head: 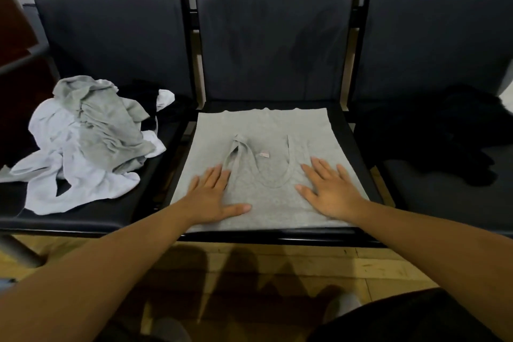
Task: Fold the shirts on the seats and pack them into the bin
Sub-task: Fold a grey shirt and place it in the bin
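A grey sleeveless shirt (266,125) lies spread flat on the middle seat (358,147), its straps and neck opening turned toward me, a small label showing inside the neck. My left hand (216,197) presses flat on the shirt's near left part, fingers straight and spread. My right hand (330,191) lies flat on the near right part, fingers spread too. A heap of crumpled shirts (91,136), white, grey and black, sits on the left seat. No bin is in view.
Dark clothing (469,133) lies bunched on the right seat. The three dark padded seats have black frames and upright backs (272,36). Wooden floor (374,266) runs below the seat fronts. A dark reddish object (14,33) stands at the far left.
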### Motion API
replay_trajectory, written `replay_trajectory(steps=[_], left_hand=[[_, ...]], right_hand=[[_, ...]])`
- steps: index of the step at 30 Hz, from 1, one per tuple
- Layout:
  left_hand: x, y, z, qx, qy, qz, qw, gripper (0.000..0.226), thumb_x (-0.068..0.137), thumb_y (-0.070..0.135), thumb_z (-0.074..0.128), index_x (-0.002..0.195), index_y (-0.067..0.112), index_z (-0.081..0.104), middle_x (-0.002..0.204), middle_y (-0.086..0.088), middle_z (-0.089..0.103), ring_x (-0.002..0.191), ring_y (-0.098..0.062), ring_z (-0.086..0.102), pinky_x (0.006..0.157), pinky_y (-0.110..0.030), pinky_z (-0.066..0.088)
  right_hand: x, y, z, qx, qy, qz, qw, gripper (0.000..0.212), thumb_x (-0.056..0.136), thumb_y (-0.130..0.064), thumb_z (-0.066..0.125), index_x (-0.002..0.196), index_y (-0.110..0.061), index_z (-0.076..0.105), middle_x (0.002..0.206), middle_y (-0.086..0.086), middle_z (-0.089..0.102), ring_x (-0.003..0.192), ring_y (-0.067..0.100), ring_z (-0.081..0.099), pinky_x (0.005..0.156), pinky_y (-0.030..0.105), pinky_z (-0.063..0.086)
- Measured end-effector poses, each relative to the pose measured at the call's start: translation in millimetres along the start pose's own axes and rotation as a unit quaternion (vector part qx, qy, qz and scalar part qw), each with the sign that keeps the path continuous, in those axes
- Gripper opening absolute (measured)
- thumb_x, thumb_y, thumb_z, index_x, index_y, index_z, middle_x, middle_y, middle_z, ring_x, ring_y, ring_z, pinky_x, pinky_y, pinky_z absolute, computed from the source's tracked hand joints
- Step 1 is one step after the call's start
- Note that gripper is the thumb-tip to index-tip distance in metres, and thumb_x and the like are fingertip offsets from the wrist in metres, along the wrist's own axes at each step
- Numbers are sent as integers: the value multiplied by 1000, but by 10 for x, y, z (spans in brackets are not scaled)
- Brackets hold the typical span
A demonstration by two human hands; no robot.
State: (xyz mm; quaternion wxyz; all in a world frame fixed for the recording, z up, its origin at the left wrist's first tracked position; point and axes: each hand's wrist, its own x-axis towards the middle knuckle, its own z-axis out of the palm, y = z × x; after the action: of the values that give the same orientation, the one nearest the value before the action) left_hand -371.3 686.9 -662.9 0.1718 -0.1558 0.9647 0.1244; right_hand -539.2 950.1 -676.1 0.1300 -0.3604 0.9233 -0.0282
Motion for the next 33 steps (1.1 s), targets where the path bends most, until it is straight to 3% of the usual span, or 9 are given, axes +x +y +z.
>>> replay_trajectory(steps=[3, 5, 9, 16, 19, 21, 23, 26, 33], left_hand=[[-72, 116, -28, -49, 24, -8, 998, 129, 63, 102, 27, 160, 17, 13, 166, -10, 12, 153, -29, 14, 122, -49, 20], [72, 176, -179, -135, 121, -32, 983, 79, 88, 72, 52, 138, 11, 46, 139, -14, 47, 128, -31, 49, 97, -39, 44], [535, 302, -600, -196, 213, -63, 955, 28, 94, 29, 63, 110, 7, 60, 110, -9, 60, 100, -25, 58, 77, -31, 42], [1015, 273, -630, -260, 157, -106, 947, 23, 86, 21, 74, 93, -1, 69, 85, -14, 66, 86, -26, 61, 69, -31, 48], [1057, 178, -589, -396, 164, -118, 896, 19, 84, 16, 78, 86, -2, 70, 79, -13, 63, 78, -22, 60, 71, -30, 49], [1026, 120, -579, -474, 145, -100, 863, 13, 86, 17, 78, 86, 6, 72, 83, -10, 67, 80, -21, 61, 76, -32, 52], [984, 67, -581, -524, 129, -60, 840, 4, 89, 17, 75, 87, 15, 72, 91, -8, 69, 88, -23, 62, 83, -37, 53], [875, 102, -642, -587, 127, -1, 799, 4, 92, 14, 71, 92, 19, 72, 94, -3, 72, 92, -20, 67, 85, -35, 54], [607, 261, -753, -529, 140, 76, 834, 15, 93, 18, 71, 107, 24, 73, 71, 6, 65, 67, -7, 56, 71, -28, 46]], right_hand=[[-45, 65, -119, 2, -13, -8, 1000, 86, 91, -77, 16, 160, -26, 16, 169, 4, 8, 155, 19, 5, 124, 49, 3], [55, 13, -204, 43, 61, -4, 997, 71, 99, -65, 33, 152, -18, 35, 159, 10, 34, 147, 26, 30, 120, 46, 21], [337, -157, -210, 88, 105, 4, 991, 68, 101, -56, 39, 155, -16, 29, 164, 16, 22, 153, 28, 17, 124, 49, 13], [455, -301, 71, 38, 33, 13, 999, 69, 102, -61, 27, 160, -26, 16, 169, 11, -2, 156, 26, -6, 124, 54, -5], [461, -299, -35, 94, 85, -4, 992, 57, 101, -52, 45, 146, -17, 44, 158, 15, 30, 149, 29, 25, 121, 46, 16], [533, -359, -277, 214, 144, 3, 966, 46, 99, -46, 55, 130, -13, 57, 136, 10, 54, 123, 23, 54, 103, 34, 41], [635, -479, -577, 337, 161, 26, 927, 39, 97, -45, 59, 119, -13, 62, 117, 2, 64, 103, 15, 61, 83, 25, 47], [706, -686, -810, 451, 111, 10, 886, 37, 92, -47, 67, 113, -17, 66, 109, -6, 67, 101, 11, 65, 86, 27, 53], [604, -934, -717, 489, 129, -15, 863, 18, 89, -25, 77, 98, -10, 71, 89, 7, 75, 80, 15, 72, 69, 23, 57]])
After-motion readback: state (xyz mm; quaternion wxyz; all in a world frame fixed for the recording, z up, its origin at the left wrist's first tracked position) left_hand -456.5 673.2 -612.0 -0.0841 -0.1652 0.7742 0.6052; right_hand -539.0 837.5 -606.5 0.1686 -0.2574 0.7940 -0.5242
